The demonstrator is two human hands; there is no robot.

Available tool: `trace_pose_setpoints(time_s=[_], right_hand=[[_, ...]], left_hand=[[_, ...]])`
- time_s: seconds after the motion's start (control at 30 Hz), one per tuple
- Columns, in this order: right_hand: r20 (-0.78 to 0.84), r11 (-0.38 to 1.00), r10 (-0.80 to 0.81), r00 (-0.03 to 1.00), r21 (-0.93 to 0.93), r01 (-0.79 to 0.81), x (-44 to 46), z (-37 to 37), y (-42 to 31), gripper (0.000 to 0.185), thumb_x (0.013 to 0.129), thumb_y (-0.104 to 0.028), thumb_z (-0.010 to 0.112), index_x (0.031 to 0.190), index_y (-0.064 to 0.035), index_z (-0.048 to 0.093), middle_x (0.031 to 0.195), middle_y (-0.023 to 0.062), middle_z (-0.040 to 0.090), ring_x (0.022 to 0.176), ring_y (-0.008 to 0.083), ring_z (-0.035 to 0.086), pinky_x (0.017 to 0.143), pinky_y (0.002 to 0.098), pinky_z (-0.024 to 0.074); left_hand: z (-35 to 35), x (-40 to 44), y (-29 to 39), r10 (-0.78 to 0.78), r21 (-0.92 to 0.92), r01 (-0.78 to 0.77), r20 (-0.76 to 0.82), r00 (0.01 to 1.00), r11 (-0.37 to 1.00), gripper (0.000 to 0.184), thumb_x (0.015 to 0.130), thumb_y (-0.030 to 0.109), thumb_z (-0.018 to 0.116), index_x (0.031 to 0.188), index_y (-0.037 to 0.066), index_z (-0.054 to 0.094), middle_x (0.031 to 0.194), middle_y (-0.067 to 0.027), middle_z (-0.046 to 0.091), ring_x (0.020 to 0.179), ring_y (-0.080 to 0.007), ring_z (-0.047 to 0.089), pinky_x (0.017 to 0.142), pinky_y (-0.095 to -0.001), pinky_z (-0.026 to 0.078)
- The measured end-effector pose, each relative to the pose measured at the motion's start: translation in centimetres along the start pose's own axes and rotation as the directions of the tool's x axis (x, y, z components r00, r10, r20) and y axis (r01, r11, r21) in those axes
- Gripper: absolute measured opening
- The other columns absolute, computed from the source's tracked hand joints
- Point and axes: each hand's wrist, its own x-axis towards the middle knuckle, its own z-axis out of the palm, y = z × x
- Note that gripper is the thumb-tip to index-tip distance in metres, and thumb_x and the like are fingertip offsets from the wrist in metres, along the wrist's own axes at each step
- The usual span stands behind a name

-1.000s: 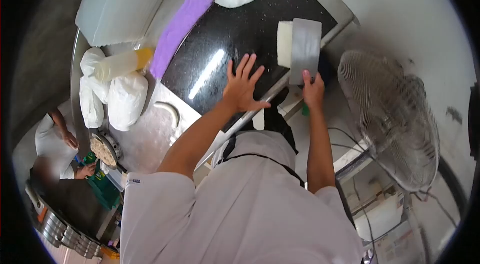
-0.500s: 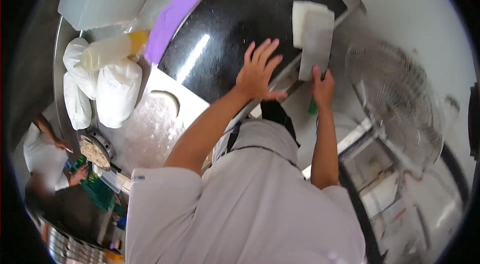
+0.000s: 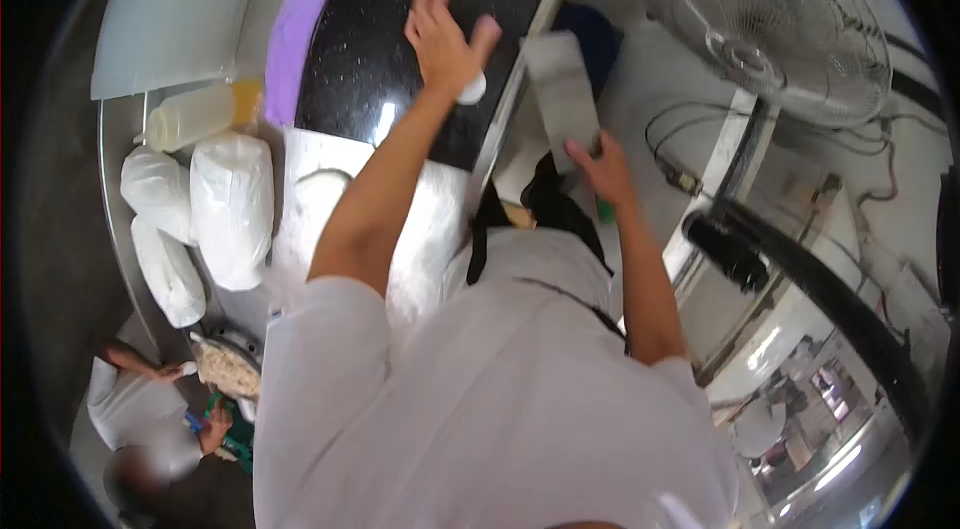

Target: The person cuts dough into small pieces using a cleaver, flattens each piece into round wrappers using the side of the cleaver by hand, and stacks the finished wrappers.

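Blade [image 3: 562, 89], broad, grey, rectangular and metallic, is gripped by the right hand [image 3: 607, 172] and held out ahead of it, beside the glossy black-topped desk [image 3: 350, 79]. Over the desk the left hand [image 3: 445, 51] is held with fingers extended; just beside its wrist a small round white piece [image 3: 473, 91] is seen. Left of that hand a long purple cloth [image 3: 302, 39] is laid.

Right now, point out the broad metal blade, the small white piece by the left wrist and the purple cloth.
Broad metal blade [image 3: 561, 94]: head view, middle of its flat face.
Small white piece [image 3: 474, 91]: head view, its visible part.
Purple cloth [image 3: 304, 34]: head view, middle of its length.
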Motion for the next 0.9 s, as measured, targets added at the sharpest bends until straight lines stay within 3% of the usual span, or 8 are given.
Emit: trace_pose_setpoints(time_s=[0.03,0.1,0.17,0.23,0.67,0.7,0.8,0.9], right_hand=[[0.145,0.999,0.011,0.989,0.052,-0.018,0.2,0.7,-0.8,0.059,0.089,-0.05,0.079,0.116,0.0021,0.069,0.092,0.0143,0.073,0.081,0.0237,0.068,0.076,0.04,0.0532],[0.352,0.996,-0.087,0.932,0.034,0.08,4.5,1.8,-3.2,0.06,0.085,-0.05,0.081,0.117,-0.0003,0.07,0.098,0.0185,0.074,0.089,0.0299,0.07,0.083,0.0433,0.0537],[0.458,0.986,-0.14,0.878,-0.016,0.165,7.1,3.4,-4.4,0.059,0.082,-0.05,0.083,0.113,-0.0014,0.071,0.098,0.0205,0.074,0.09,0.0336,0.071,0.083,0.0449,0.0541],[0.49,0.928,-0.048,0.871,-0.301,0.221,8.7,4.9,-5.7,0.059,0.075,-0.051,0.086,0.107,-0.0028,0.071,0.099,0.0236,0.073,0.096,0.0406,0.071,0.084,0.048,0.0546],[0.429,0.832,-0.258,0.866,-0.358,0.425,15.2,3.6,-8.3,0.076,0.065,-0.047,0.093,0.112,0.0019,0.058,0.1,0.0276,0.072,0.098,0.0468,0.07,0.084,0.0521,0.0562],[0.497,0.847,-0.128,0.858,-0.396,0.356,15.4,3.9,-8.5,0.086,0.063,-0.046,0.095,0.119,0.0059,0.056,0.108,0.0287,0.07,0.103,0.0458,0.069,0.088,0.0513,0.0573],[0.518,0.887,-0.185,0.835,-0.278,0.369,11.2,5.2,-5.5,0.088,0.066,-0.042,0.095,0.125,0.0083,0.054,0.106,0.0333,0.069,0.101,0.0478,0.07,0.087,0.0507,0.0577],[0.505,0.924,-0.074,0.86,-0.29,0.25,11.1,4.4,-6.6,0.088,0.066,-0.039,0.095,0.127,0.0079,0.052,0.105,0.0324,0.069,0.099,0.0488,0.07,0.086,0.051,0.0574]], left_hand=[[-1.1,0.4,0.4,0.017,0.005,-0.017,0.009,1.0,1.0,0.088,0.09,0.052,0.069,0.149,-0.005,0.038,0.161,-0.0305,0.026,0.151,-0.0442,0.024,0.118,-0.059,0.023],[-2.2,2.7,1.1,-0.392,-0.354,0.325,-0.135,0.91,0.877,0.082,0.09,0.046,0.068,0.149,-0.003,0.039,0.161,-0.0277,0.028,0.149,-0.0419,0.03,0.119,-0.0546,0.026],[-2.0,-1.9,1.2,-0.042,0.163,0.015,0.163,0.986,0.986,0.089,0.087,0.065,0.064,0.152,0.008,0.042,0.166,-0.0204,0.025,0.155,-0.0408,0.018,0.118,-0.0705,0.016],[-3.7,-4.9,2.2,-0.048,0.411,-0.168,0.466,0.883,0.896,0.101,0.078,0.079,0.065,0.157,0.021,0.041,0.169,-0.0153,0.022,0.158,-0.0391,0.012,0.115,-0.0781,0.008],[0.1,3.9,0.2,0.058,0.481,-0.261,0.395,0.917,0.837,0.102,0.078,0.077,0.067,0.162,0.032,0.031,0.172,-0.0075,0.019,0.158,-0.0353,0.015,0.117,-0.0772,0.012],[-0.2,3.9,0.4,0.025,0.507,-0.264,0.43,0.903,0.82,0.108,0.076,0.078,0.068,0.164,0.03,0.029,0.173,-0.0082,0.015,0.159,-0.0344,0.012,0.118,-0.0744,0.012],[-1.2,-0.1,1.1,-0.035,0.477,-0.229,0.482,0.875,0.848,0.119,0.07,0.083,0.068,0.166,0.028,0.023,0.174,-0.0109,0.009,0.16,-0.0358,0.006,0.119,-0.0732,0.008],[-0.8,1.6,1.7,0.007,0.451,-0.286,0.527,0.85,0.845,0.119,0.068,0.083,0.069,0.165,0.029,0.025,0.173,-0.0125,0.015,0.158,-0.04,0.013,0.112,-0.0814,0.012]])
